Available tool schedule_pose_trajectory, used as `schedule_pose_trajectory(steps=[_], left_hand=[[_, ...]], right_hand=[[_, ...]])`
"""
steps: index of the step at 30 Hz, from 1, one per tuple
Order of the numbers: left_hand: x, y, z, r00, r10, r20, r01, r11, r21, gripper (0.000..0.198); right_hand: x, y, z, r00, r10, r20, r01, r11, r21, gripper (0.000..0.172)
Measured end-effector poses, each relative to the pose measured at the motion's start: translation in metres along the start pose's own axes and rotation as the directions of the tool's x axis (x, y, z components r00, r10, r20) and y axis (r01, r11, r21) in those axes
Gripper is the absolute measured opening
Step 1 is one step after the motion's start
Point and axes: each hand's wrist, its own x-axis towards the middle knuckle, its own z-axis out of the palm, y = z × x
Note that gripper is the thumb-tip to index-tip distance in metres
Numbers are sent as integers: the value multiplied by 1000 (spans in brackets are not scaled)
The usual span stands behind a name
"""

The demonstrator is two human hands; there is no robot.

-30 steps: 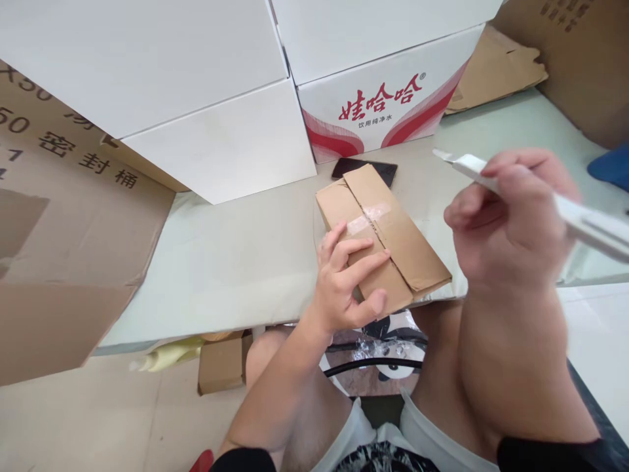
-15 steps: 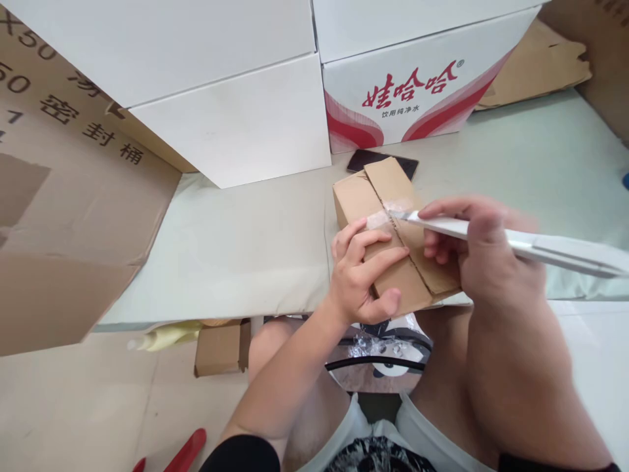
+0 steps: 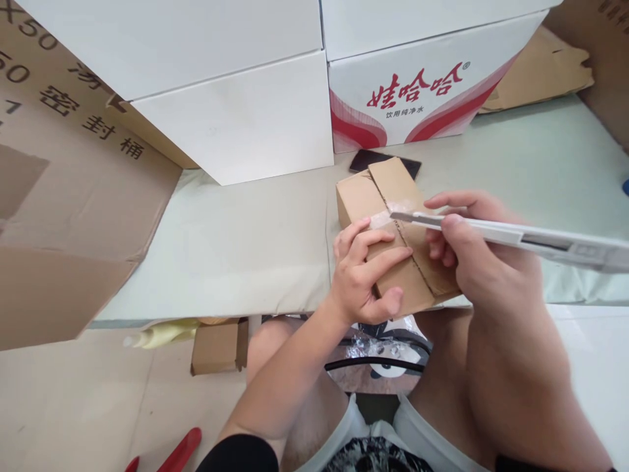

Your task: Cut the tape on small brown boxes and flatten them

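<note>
Carton (image 3: 416,244) at table edge (image 3: 295,312) bears spread left hand (image 3: 363,278); right hand's (image 3: 496,269) grip clasps cutter (image 3: 496,233).

Plain black sleeves (image 3: 238,453); a black top (image 3: 366,457) with a mottled whitish print; pale, loose-legged shorts (image 3: 339,429).

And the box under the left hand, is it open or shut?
Shut: the box has its flaps down, with clear tape on both.

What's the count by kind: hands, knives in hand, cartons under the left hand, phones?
Hands (left hand, right hand): 2
Utility knife in hand: 1
Carton under left hand: 1
Phone: 1
Total: 5
</note>
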Motion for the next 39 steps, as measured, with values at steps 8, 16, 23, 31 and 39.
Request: schedule_pose_trajectory(steps=[8, 16, 23, 31, 39], left_hand=[[1, 1, 0, 1000, -17, -1, 17, 999, 30, 59], [1, 1, -2, 999, -27, 44, 25, 998, 56, 57], [0, 1, -2, 1000, -8, 21, 8, 1000, -1, 54], [-1, 0, -1, 1000, 6, 5, -6, 1000, 6, 53], [0, 1, -2, 998, -42, 53, 41, 999, 28, 55]], right_hand=[[2, -6, -1, 997, -63, 44, 73, 953, -295, 25], [2, -7, 2, 994, -87, 69, 107, 916, -387, 24], [2, -7, 5, 992, -103, 74, 125, 901, -415, 24], [0, -12, 9, 985, -128, 112, 167, 861, -481, 20], [0, -13, 7, 981, -128, 148, 179, 888, -424, 15]])
